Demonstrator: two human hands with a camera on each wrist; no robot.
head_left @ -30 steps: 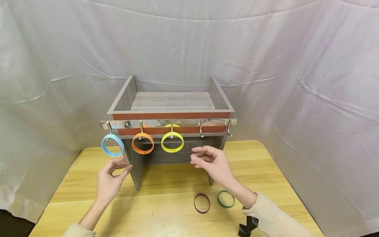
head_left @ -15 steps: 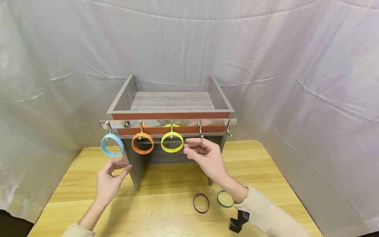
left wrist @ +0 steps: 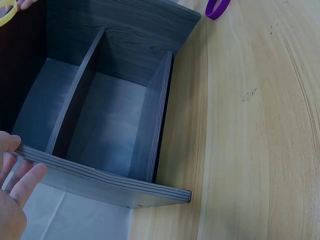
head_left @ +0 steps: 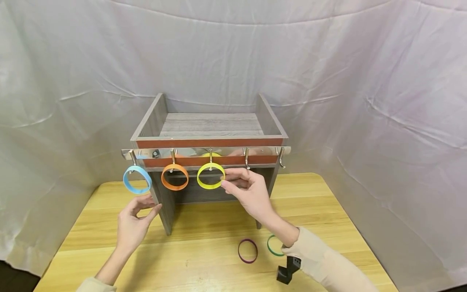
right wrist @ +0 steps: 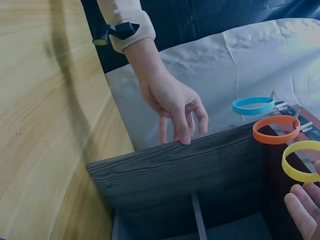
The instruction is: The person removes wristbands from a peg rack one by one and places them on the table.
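Note:
Three silicone wristbands hang from hooks on a metal rail (head_left: pixel 193 152): a blue one (head_left: pixel 125 178), an orange one (head_left: pixel 174 188) and a yellow one (head_left: pixel 208 187). My right hand (head_left: pixel 251 192) pinches the right edge of the yellow band between thumb and fingers, while the band still hangs on its hook. At the left, my left hand (head_left: pixel 131 227) holds the front edge of the grey shelf's side panel (head_left: pixel 166 207), thumb on one side and fingers on the other. Some of its fingers are hidden behind the panel in the head view.
A purple wristband (head_left: pixel 249 261) and a green wristband (head_left: pixel 268 244) lie on the wooden table (head_left: pixel 204 267), the green one partly covered by my right sleeve. Two bare hooks (head_left: pixel 247 158) stick out at the rail's right end. Grey curtains (head_left: pixel 219 56) enclose the back and sides.
My right hand has moved left and slightly up, from below the fourth hook to the yellow wristband, and now pinches it. My left hand stays on the side panel.

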